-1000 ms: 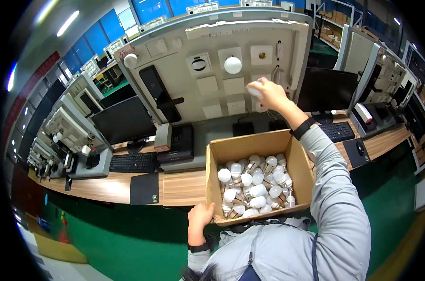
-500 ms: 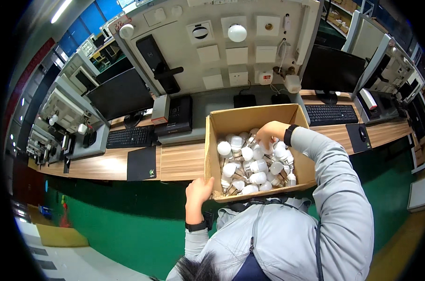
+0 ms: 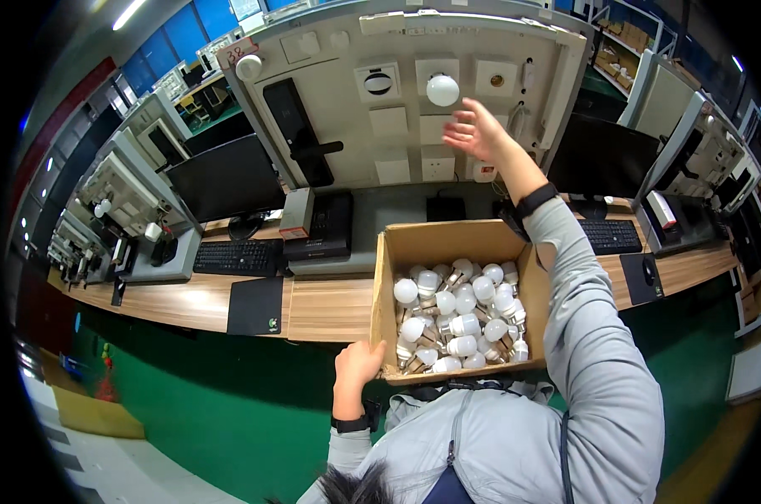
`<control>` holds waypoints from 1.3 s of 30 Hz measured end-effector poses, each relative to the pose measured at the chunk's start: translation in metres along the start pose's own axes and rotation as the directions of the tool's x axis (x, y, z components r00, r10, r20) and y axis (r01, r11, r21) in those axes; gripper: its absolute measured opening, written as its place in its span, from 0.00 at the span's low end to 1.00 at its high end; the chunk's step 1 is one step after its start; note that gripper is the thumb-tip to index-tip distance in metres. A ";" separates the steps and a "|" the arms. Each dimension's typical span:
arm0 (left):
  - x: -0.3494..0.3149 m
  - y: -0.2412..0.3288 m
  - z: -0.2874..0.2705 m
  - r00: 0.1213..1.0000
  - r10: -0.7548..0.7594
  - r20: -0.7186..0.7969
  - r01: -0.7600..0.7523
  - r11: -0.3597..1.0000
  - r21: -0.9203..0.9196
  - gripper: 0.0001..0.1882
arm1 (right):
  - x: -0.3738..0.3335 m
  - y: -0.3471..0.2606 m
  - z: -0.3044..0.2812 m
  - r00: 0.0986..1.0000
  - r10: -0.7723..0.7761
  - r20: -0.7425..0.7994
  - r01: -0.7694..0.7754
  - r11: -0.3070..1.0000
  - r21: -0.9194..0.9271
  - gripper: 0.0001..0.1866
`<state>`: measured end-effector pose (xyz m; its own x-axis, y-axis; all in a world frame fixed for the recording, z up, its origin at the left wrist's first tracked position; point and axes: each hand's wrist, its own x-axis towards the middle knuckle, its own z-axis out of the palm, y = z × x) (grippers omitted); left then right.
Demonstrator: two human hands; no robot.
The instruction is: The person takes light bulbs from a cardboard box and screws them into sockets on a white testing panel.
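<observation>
My sleeves (image 3: 603, 349) are light grey, the band (image 3: 536, 200) on my right is black. I see tan-brown on the near box (image 3: 468, 236) and white on the bulbs (image 3: 464, 326) in it. The far board (image 3: 347, 105) is off-white, the left keyboard (image 3: 236, 258) black. The desk (image 3: 330, 309) has streaky light-brown wood grain, the floor (image 3: 229, 395) is green, the far windows (image 3: 179, 35) blue

We wear a pale grey jacket (image 3: 506, 428), with a zip (image 3: 452, 430) down it ending in a dark pull. Navy cloth (image 3: 448, 489) shows below the pull. Our right sleeve (image 3: 594, 332) is creased; a thin dark cord (image 3: 566, 458) runs beside it. Black bands circle both wrists, the left band (image 3: 351, 424) bulkier on one side, the right band (image 3: 536, 200) plain. Our left hand (image 3: 358, 364) and right hand (image 3: 478, 134) are bare.
</observation>
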<state>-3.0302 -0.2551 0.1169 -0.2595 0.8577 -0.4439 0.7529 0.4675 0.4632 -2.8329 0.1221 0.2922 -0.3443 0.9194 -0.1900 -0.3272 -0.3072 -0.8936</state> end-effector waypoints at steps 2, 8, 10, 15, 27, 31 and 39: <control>0.002 -0.004 0.001 1.000 0.005 0.011 -0.005 1.000 -0.005 0.28 | 0.009 -0.008 0.019 0.999 0.038 0.037 -0.047 0.967 0.251 0.30; -0.002 0.001 -0.001 1.000 0.004 -0.005 -0.004 1.000 -0.008 0.28 | 0.056 -0.009 0.035 0.995 -0.075 0.067 0.033 0.872 0.489 0.29; -0.003 0.000 0.000 1.000 -0.004 -0.012 0.004 1.000 0.002 0.28 | 0.062 -0.007 0.037 0.995 -0.103 -0.007 0.094 0.880 0.465 0.28; -0.006 0.000 -0.001 1.000 -0.030 0.008 0.030 1.000 0.004 0.27 | 0.065 0.004 0.052 0.961 -0.208 -0.184 0.252 0.932 0.260 0.23; 0.001 0.002 0.007 0.995 -0.098 -0.005 0.098 0.992 0.078 0.33 | 0.073 0.004 0.045 0.999 -0.026 0.034 0.000 0.784 0.620 0.28; -0.005 0.009 0.002 0.992 -0.113 0.061 0.106 0.989 0.099 0.33 | 0.076 0.000 0.045 0.990 -0.033 0.138 -0.069 0.743 0.666 0.25; -0.023 0.017 -0.016 1.000 0.003 0.016 -0.003 1.000 -0.004 0.28 | 0.082 0.005 0.054 0.994 -0.036 -0.108 0.088 0.843 0.531 0.21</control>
<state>-3.0210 -0.2637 0.1479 -0.2477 0.8557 -0.4544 0.7516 0.4656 0.4672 -2.9104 0.1830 0.2937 -0.2356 0.9509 -0.2008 -0.7733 -0.3086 -0.5538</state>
